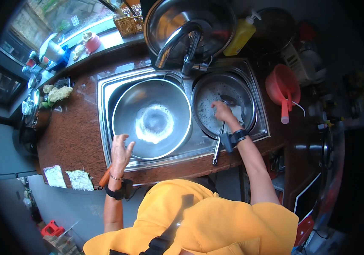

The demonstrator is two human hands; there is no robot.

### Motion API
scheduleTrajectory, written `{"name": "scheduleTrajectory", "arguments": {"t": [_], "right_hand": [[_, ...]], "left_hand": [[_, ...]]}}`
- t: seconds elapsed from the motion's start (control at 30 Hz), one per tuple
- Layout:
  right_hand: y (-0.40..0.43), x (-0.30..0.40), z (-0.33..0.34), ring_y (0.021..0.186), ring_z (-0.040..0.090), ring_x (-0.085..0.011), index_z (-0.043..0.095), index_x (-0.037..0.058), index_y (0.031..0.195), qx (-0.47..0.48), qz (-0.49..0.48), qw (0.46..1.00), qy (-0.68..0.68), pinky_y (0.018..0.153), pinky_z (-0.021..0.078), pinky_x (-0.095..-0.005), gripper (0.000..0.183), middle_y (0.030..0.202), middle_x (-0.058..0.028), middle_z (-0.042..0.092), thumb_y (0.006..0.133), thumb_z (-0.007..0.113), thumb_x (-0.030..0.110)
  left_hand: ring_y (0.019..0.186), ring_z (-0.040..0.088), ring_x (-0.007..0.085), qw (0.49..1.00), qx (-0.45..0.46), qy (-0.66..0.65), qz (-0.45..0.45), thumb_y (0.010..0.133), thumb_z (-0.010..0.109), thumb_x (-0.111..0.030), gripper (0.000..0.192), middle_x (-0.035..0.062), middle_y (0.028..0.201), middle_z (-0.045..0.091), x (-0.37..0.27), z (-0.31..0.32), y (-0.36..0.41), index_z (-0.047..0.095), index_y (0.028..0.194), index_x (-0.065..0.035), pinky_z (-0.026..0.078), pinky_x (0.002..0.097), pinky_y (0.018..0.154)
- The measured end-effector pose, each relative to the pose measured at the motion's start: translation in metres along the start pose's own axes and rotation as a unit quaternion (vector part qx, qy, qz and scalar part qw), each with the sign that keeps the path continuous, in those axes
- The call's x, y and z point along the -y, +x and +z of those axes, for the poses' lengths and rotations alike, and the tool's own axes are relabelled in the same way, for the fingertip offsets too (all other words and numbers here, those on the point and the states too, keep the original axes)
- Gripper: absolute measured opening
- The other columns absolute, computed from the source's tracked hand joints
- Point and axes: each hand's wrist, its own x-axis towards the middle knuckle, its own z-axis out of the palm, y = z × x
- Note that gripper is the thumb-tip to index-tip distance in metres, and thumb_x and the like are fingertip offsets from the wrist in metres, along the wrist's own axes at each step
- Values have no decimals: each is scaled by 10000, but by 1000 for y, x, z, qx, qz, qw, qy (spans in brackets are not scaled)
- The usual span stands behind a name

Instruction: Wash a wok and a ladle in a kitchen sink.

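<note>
A large metal basin (127, 105) stands in the left bowl of the steel double sink (197, 140). My left hand (121, 153) is at its lower left rim, fingers apart, with nothing in it; an orange-brown handle (105, 178) shows beside that wrist. My right hand (223, 111) is over a smaller metal pan (201, 86) of soapy water in the right bowl, fingers bent; whether it grips something is unclear. Close by it lie a dark-headed utensil (228, 99), a pale cloth (237, 113) and a ladle-like metal handle (217, 149) that leans out over the front edge.
A chrome faucet (186, 44) rises behind the sink, before a large round metal lid or pan (213, 12). Yellow pump bottle (239, 36) and red plastic dipper (282, 84) stand right. Loofah scrubbers (60, 93) and two folded cloths (54, 176) lie on the left counter.
</note>
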Motion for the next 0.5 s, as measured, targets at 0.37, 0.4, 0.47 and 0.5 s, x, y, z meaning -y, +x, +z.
{"name": "scheduleTrajectory", "arguments": {"t": [0.37,0.4,0.47,0.5], "right_hand": [[7,74,-19,1267,336,-355,518,111,1225,355,110,878,-302,1032,209,-573,446,1341,-167,398,785,451,79],[12,73,-31,1221,387,-361,522,106,1218,265,95,919,-275,1009,267,-547,425,1297,-184,434,797,465,109],[29,60,-50,1128,470,-365,524,91,1206,79,27,978,-191,949,361,-485,397,1180,-214,509,819,496,178],[41,54,-56,1080,503,-362,523,79,1200,-17,-23,990,-136,913,398,-448,395,1108,-226,549,830,513,218]], "left_hand": [[869,576,221,970,49,-211,-106,808,621,-214,348,139,987,556,-48,2,16,548,1076,-4,490,341,744],[877,584,219,957,51,-266,-106,819,603,-231,369,155,1009,581,-50,0,23,546,1096,6,489,336,757],[938,581,229,939,72,-319,-104,845,563,-262,401,170,1081,577,-63,-14,42,533,1142,6,483,329,793],[967,579,233,933,72,-339,-92,858,545,-273,410,173,1100,575,-70,-18,53,528,1156,7,478,327,813]]}}
